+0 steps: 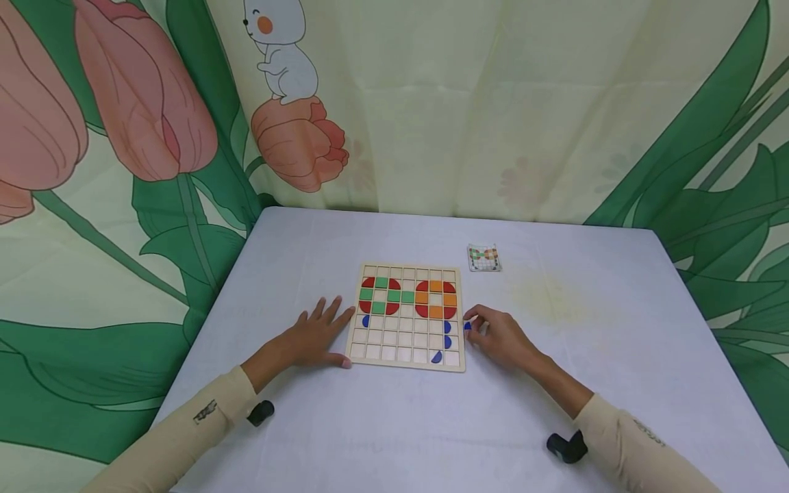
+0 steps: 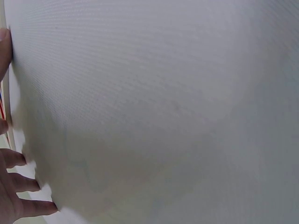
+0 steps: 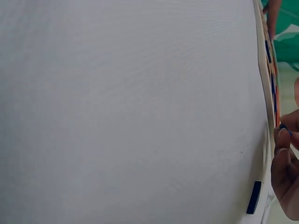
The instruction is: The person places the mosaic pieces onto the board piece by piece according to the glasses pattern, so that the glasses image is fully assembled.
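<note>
A wooden grid board (image 1: 401,366) lies on the table, with red quarter pieces, green squares (image 1: 408,297) and orange squares (image 1: 435,312) in its upper rows. Several blue half-round pieces (image 1: 447,327) sit in the lower cells, one of them tilted near the bottom right. My left hand (image 1: 308,339) rests flat with spread fingers at the board's left edge, thumb touching the lower corner. Beside the right edge, my right hand (image 1: 501,337) pinches a small blue piece (image 3: 284,127) between thumb and finger. Another dark blue piece (image 3: 253,198) lies on the cloth below that hand.
A small pattern card (image 1: 484,258) lies behind the board, to its right. White cloth covers the table (image 1: 394,431). A printed curtain (image 1: 431,109) with flowers and a rabbit hangs behind. Black wrist-camera mounts (image 1: 567,447) hang by both sleeves.
</note>
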Motion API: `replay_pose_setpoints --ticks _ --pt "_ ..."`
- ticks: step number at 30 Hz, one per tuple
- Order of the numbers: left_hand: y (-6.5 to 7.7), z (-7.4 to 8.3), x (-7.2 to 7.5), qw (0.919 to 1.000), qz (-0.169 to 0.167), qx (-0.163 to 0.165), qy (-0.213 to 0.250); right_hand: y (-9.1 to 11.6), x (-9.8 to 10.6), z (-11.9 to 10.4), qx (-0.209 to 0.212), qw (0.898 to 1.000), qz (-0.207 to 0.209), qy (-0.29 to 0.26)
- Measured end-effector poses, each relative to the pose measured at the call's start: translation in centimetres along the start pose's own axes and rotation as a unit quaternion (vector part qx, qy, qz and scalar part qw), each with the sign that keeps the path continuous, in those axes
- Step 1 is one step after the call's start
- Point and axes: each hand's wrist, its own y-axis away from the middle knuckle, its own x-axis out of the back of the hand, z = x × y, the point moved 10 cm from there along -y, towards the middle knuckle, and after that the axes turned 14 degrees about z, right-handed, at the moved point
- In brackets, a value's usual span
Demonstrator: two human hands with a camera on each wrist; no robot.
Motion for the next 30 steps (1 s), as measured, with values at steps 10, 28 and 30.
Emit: replay_pose_setpoints --ticks 10,28,30 --pt "0.1 -0.1 -0.1 1.0000 0.001 -0.002 -0.005 -1.4 -1.1 -1.4 -0.046 0.993 -0.057 -0.097" --pt "0.0 -0.4 -0.7 0.9999 -0.010 0.002 -0.007 -2.4 -7.0 -7.7 0.010 0.984 -0.116 -0.136" --pt "0.0 -0.4 -0.6 0.9999 -0.009 0.002 -0.004 -2.5 -7.4 -8.4 0.028 0.984 -0.115 -0.131"
